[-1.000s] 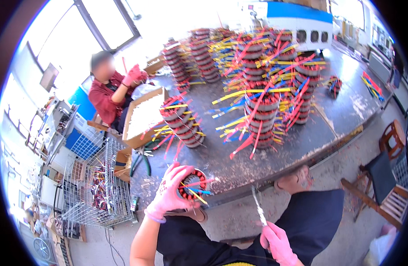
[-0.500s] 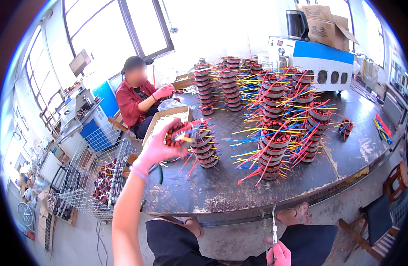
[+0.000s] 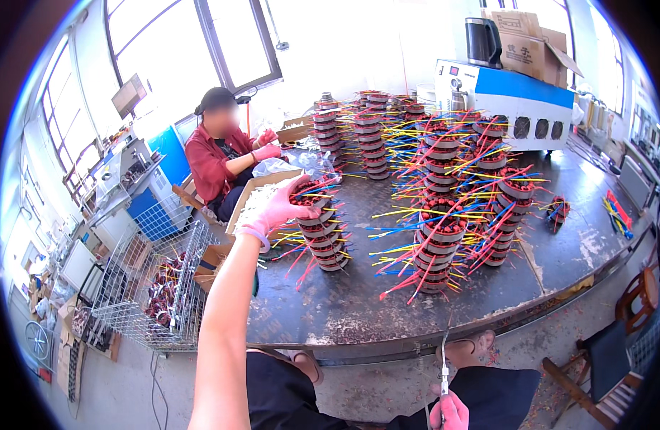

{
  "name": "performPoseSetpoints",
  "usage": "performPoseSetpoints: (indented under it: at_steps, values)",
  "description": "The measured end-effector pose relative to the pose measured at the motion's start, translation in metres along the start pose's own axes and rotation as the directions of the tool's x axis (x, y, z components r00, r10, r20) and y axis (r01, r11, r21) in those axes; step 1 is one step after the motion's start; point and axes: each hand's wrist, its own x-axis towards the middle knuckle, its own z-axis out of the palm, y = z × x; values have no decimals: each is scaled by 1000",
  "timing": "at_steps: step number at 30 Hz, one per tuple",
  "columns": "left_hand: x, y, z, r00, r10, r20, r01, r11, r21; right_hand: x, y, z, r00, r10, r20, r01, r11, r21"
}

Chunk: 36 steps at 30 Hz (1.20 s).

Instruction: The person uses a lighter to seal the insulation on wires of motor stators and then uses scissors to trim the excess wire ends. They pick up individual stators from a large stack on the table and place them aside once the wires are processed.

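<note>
My left hand (image 3: 283, 209), in a pink glove, reaches over the table's left side to the top of a short stack of wound motor stators (image 3: 328, 247). Its fingers are closed around the uppermost stator (image 3: 317, 192), which rests on the stack; red, yellow and blue wires stick out all round. Low in the view, my right hand (image 3: 452, 411), gloved in pink too, grips a thin metal tool with a white section (image 3: 444, 380). The tool points up toward the table's front edge, its thin tip clear of the stators.
Taller stator stacks (image 3: 442, 236) with spreading wires fill the table's middle. A cardboard box of white pieces (image 3: 247, 208) adjoins my left hand. One loose stator (image 3: 557, 211) lies right. A co-worker (image 3: 219, 154) sits at the far left. A wire basket (image 3: 140, 315) stands left of the table.
My left hand has carried a stator from in front of the short stack onto its top. My right hand stays low with the tool. The co-worker's hands have moved slightly.
</note>
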Motion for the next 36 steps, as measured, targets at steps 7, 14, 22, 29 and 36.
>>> performPoseSetpoints:
  at_steps: [7, 14, 22, 29, 36]
  values:
    - [-10, 5, 1, 999, 41, -35, -36, 991, 131, 0, 6, -4, 998, -45, 38, 45, 999, -10]
    - [-10, 3, -3, 999, 24, -34, -12, 950, 313, -2, 11, 0, 999, -25, 31, 26, 999, -29]
    - [-73, 32, 3, 798, 443, -408, -231, 851, 471, -8, 7, 3, 998, -46, 48, 44, 999, 30]
    - [-164, 196, 99, 677, 474, -564, -736, 459, -497, -5, 1, -1, 994, -108, 5, 108, 994, -13]
    - [-199, 233, 113, 745, 616, -258, -554, 354, -753, -9, 2, 4, 999, -40, 22, 40, 999, -21]
